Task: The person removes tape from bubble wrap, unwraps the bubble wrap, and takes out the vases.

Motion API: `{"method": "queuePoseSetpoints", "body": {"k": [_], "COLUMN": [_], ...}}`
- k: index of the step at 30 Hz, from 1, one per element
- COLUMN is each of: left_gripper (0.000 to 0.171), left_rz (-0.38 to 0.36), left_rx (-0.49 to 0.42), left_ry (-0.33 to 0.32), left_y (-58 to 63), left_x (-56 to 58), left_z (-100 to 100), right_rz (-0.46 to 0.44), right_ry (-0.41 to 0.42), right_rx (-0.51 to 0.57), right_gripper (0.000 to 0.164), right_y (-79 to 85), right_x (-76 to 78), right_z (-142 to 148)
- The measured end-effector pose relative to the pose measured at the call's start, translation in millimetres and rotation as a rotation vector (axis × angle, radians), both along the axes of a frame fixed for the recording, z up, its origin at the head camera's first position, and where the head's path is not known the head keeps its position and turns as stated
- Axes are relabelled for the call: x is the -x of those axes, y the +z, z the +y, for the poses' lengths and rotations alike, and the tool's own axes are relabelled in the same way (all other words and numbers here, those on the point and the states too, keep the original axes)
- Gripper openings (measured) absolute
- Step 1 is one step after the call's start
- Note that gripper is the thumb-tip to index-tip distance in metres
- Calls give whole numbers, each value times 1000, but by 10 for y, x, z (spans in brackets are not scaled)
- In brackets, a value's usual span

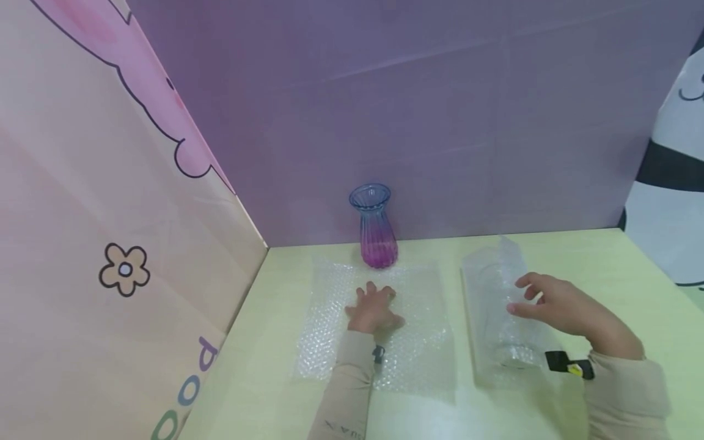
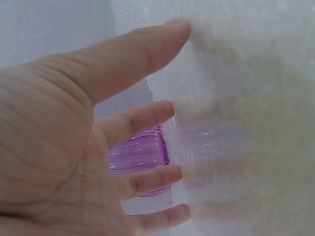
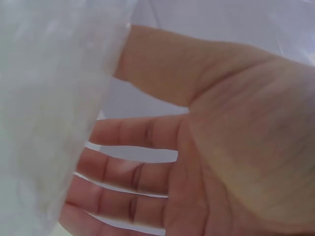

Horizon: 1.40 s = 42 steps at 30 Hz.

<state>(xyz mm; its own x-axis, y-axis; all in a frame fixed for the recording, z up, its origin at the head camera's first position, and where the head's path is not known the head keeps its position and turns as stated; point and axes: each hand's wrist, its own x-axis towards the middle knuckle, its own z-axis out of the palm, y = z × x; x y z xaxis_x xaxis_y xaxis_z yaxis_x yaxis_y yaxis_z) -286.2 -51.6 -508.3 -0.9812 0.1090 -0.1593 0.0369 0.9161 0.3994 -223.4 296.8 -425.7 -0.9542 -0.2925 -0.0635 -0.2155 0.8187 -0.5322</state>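
A sheet of bubble wrap [image 1: 423, 354] lies flat on the table, and my left hand [image 1: 374, 311] rests on it with fingers spread. Just beyond those fingertips a ribbed glass vase [image 1: 378, 235], blue at the top and purple below, stands upright by the sheet's far edge. Its purple base [image 2: 138, 155] shows between my fingers in the left wrist view. To the right lies a clear bundle in bubble wrap [image 1: 503, 318]; what is inside cannot be made out. My right hand [image 1: 566, 305] is at the bundle's right side, thumb and fingers apart, fingertips partly behind plastic [image 3: 49, 98].
The pale yellow table [image 1: 258, 360] ends at a purple backdrop [image 1: 440, 134] close behind the vase. A printed cloth wall [image 1: 66, 244] with a flower and letters borders the left. At the far right is a panel with a black-and-white figure [image 1: 665, 214].
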Motion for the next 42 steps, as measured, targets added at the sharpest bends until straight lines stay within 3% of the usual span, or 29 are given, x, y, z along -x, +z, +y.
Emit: {"method": "queuePoseSetpoints", "body": {"k": [8, 19, 28, 42], "left_gripper": [69, 66, 69, 74], "left_rz": [-7, 15, 13, 15], "left_rx": [-11, -17, 16, 54], "left_ry": [-8, -2, -19, 30], "left_y": [2, -27, -25, 1], "left_x": [24, 93, 50, 33], "left_z": [-37, -172, -131, -103], "right_rz": [3, 57, 63, 63], "right_ry": [-13, -46, -51, -54], "right_rx": [-14, -25, -37, -46], "right_gripper": [53, 21, 17, 16], "right_y": [2, -15, -12, -15], "right_x": [29, 28, 31, 47], "right_z": [8, -5, 1, 11]}}
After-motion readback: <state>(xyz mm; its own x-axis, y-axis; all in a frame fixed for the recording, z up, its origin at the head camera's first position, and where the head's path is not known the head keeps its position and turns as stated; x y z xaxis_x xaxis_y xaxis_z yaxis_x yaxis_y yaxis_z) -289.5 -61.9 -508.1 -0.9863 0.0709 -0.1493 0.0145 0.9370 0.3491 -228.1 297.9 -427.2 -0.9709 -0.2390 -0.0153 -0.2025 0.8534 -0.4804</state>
